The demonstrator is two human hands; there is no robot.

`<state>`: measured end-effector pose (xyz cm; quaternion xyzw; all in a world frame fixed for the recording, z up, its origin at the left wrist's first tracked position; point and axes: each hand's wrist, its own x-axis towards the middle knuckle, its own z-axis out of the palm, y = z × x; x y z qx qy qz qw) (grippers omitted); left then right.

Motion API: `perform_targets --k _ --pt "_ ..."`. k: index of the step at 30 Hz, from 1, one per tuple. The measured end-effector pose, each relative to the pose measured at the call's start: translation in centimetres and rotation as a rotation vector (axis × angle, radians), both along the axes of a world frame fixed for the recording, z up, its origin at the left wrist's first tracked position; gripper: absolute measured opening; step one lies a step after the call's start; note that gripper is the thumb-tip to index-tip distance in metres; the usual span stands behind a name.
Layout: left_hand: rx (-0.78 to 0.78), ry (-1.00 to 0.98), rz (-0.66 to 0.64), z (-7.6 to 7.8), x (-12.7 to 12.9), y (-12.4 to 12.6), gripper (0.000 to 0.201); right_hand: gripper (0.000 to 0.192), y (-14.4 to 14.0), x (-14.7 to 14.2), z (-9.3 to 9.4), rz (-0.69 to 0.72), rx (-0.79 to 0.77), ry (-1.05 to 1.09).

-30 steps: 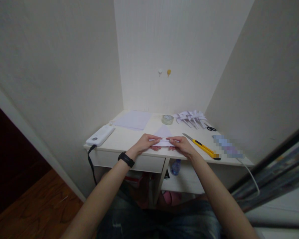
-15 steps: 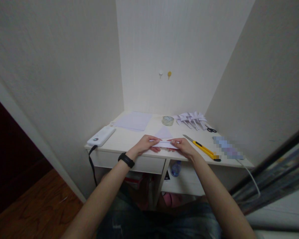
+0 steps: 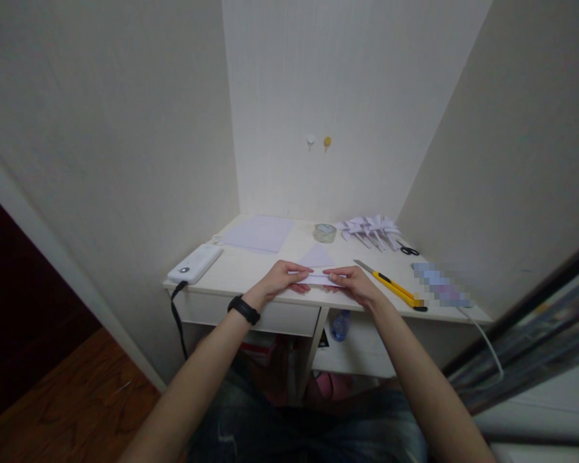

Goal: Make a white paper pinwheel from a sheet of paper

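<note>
A narrow folded piece of white paper (image 3: 318, 280) spans the gap between my two hands at the front edge of the desk. My left hand (image 3: 285, 278) pinches its left end, thumb on top and fingers beneath. At the right end, my right hand (image 3: 350, 283) grips it the same way. Just behind it lies a triangular piece of paper (image 3: 317, 254), flat on the desk; whether the two are joined I cannot tell. To the right of my right hand rests a yellow utility knife (image 3: 393, 288), its blade pointing up and left.
On the white desk (image 3: 241, 273) lie paper sheets (image 3: 260, 233), a tape roll (image 3: 325, 233), a pile of folded paper shapes (image 3: 371, 230), black-handled scissors (image 3: 409, 251), a blurred phone (image 3: 441, 285) with a cable, and a white power bank (image 3: 195, 263). Walls enclose three sides.
Both hands stay nearly in place on the folded paper, with only a slight shift of the thumbs and fingers. The view has moved very slightly.
</note>
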<state>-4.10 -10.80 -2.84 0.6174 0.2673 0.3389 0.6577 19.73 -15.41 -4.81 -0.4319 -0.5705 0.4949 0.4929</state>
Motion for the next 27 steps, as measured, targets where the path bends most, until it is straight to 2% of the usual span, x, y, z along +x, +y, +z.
perform_targets --k 7,12,17,21,27 --pt "0.021 0.023 0.013 0.03 0.03 -0.01 0.061 0.045 -0.04 -0.01 -0.05 -0.035 -0.031 0.022" --pt "0.061 0.067 0.050 0.47 0.02 -0.29 0.051 0.047 0.08 -0.17 -0.33 -0.063 -0.017 0.009" --pt "0.125 0.119 0.114 0.51 0.21 -0.35 0.037 0.045 0.17 -0.41 -0.37 -0.124 0.032 -0.091" --pt "0.075 0.110 0.109 0.20 0.39 -0.22 0.043 0.050 0.20 -0.43 -0.35 -0.113 0.054 -0.115" --pt "0.036 0.107 0.106 -0.09 0.49 0.03 0.041 0.042 0.10 -0.64 -0.13 -0.122 0.023 -0.088"
